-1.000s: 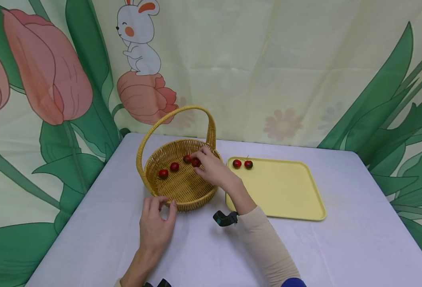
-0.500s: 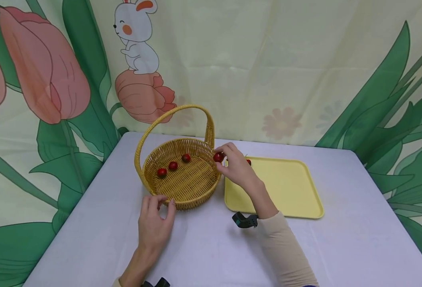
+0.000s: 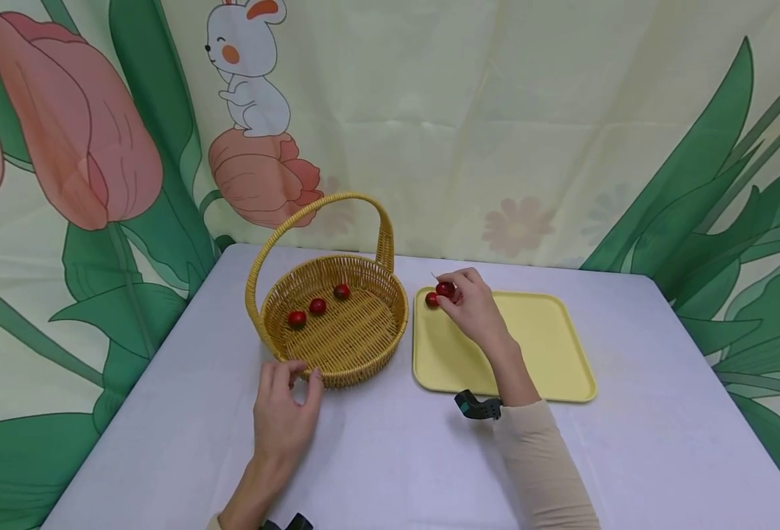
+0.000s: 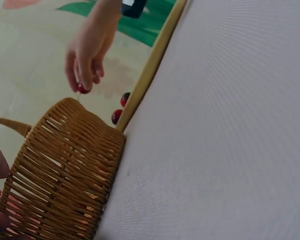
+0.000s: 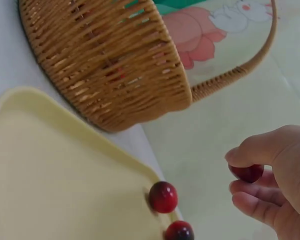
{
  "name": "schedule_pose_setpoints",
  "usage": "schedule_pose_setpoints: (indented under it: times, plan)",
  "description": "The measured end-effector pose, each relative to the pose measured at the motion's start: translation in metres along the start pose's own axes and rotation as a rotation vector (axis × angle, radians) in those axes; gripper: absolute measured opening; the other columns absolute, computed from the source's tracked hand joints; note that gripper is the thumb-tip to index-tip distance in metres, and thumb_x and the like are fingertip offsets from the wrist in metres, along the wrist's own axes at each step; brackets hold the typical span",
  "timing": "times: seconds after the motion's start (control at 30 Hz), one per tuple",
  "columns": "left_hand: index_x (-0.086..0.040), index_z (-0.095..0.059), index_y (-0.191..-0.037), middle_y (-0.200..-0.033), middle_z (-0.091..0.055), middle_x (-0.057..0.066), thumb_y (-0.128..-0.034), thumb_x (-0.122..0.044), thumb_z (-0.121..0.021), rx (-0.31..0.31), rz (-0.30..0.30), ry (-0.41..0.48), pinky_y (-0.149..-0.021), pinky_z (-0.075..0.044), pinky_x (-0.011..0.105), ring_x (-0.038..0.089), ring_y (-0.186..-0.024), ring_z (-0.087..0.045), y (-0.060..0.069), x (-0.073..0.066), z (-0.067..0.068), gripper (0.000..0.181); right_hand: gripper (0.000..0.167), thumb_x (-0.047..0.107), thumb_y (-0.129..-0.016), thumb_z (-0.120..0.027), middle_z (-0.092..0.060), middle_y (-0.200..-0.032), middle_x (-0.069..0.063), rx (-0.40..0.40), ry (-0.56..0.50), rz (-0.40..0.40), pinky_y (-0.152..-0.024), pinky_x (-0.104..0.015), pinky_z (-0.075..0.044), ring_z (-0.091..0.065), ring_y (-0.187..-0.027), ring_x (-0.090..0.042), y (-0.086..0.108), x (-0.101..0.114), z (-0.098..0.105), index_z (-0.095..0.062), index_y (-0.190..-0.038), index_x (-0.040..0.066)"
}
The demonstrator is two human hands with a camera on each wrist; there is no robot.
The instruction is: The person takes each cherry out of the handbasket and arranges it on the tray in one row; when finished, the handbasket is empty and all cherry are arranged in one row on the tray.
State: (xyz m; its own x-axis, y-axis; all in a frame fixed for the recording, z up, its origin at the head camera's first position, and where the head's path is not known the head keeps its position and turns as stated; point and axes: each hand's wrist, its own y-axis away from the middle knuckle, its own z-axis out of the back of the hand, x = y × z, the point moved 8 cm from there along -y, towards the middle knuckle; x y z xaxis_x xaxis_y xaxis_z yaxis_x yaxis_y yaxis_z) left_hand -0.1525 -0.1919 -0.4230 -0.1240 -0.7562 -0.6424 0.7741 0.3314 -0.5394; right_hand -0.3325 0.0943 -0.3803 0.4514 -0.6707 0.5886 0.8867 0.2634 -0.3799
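Observation:
A wicker basket [image 3: 336, 361] with a tall handle holds three cherries, one of them a dark red cherry [image 3: 317, 306] in the middle. My left hand [image 3: 285, 419] grips the basket's near rim between thumb and fingers. Over the far left corner of the yellow tray [image 3: 535, 353], my right hand [image 3: 477, 313] pinches a cherry [image 3: 445, 289] by thumb and fingertips. In the right wrist view that pinched cherry [image 5: 247, 173] is above the tray, apart from two cherries lying at its edge, the upper one [image 5: 163, 197] fully in sight.
The tray lies just right of the basket on a white-covered table [image 3: 376, 456]. Behind the table hangs a printed curtain [image 3: 416, 147] with a rabbit, tulips and leaves.
My right hand has lifted a cherry out of the basket and carried it right, over the tray. My left hand has stayed on the basket's rim.

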Motion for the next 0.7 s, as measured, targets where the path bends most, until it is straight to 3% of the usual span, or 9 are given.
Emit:
schedule_pose_setpoints:
  times: [0.3,0.7]
  plan:
    - [-0.005,-0.064,-0.102,-0.097,-0.054,0.008,-0.0881,-0.015,-0.073,0.015,0.011,-0.009,-0.075,-0.053,0.035,0.023,-0.088,-0.060,0.000,0.000,0.000,0.019,0.037,0.006,-0.090,-0.068,-0.053,-0.121,-0.020,-0.003,-0.039,-0.122,-0.084,-0.044,-0.059,-0.067,-0.091,-0.033,0.000,-0.034,0.009,-0.063,-0.127,0.001]
    - [-0.004,-0.064,-0.102,-0.097,-0.053,0.009,-0.0882,-0.016,-0.073,0.018,0.002,0.008,-0.077,-0.056,0.041,0.024,-0.090,-0.060,0.000,-0.001,0.000,0.021,0.039,0.007,-0.093,-0.066,-0.052,-0.124,-0.023,0.011,-0.011,-0.242,-0.085,-0.044,-0.055,-0.064,-0.097,-0.035,0.004,-0.077,0.010,-0.060,-0.131,-0.002]
